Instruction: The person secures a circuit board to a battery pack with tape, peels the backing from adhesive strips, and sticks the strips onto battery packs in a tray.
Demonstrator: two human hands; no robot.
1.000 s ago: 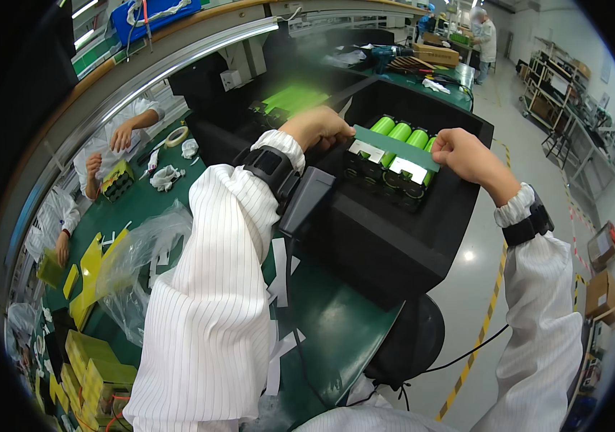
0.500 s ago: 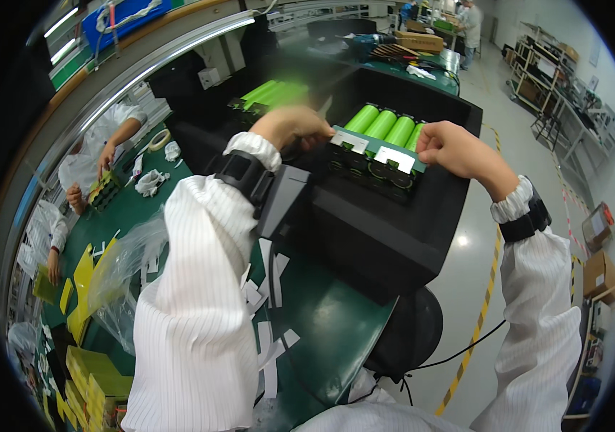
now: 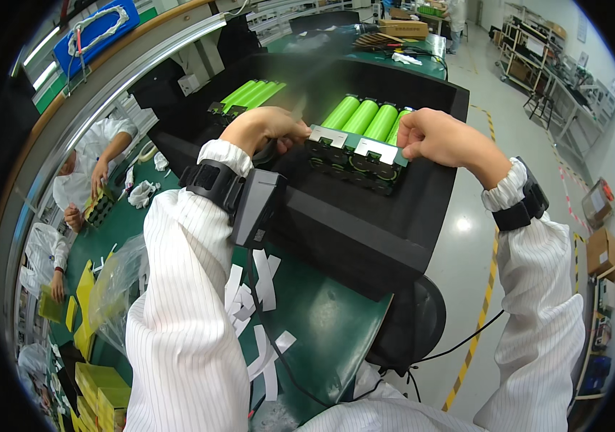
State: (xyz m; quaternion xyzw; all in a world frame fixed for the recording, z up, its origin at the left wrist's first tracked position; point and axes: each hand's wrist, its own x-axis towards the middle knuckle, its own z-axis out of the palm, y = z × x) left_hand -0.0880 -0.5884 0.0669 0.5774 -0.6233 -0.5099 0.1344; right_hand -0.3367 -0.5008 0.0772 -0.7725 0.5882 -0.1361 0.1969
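A pack of green cylindrical battery cells (image 3: 362, 119) with black end holders and silver metal strips (image 3: 354, 145) lies on a black tray (image 3: 365, 230). My left hand (image 3: 263, 128) grips the pack's left end, thumb and fingers pinched at the strip. My right hand (image 3: 442, 138) holds the pack's right end. A second pack of green cells (image 3: 248, 95) lies behind my left hand. Both my arms wear white striped sleeves with black wrist bands.
White paper slips (image 3: 258, 302) lie on the green bench (image 3: 322, 324) by my left arm. A clear plastic bag (image 3: 109, 288) and yellow boxes (image 3: 95, 392) lie at the left. Other workers (image 3: 91, 173) sit along the left. Shelves and cardboard boxes stand at the right.
The view has tilted downward, so the pack and both hands sit lower and closer. My hands keep their hold on the pack's ends.
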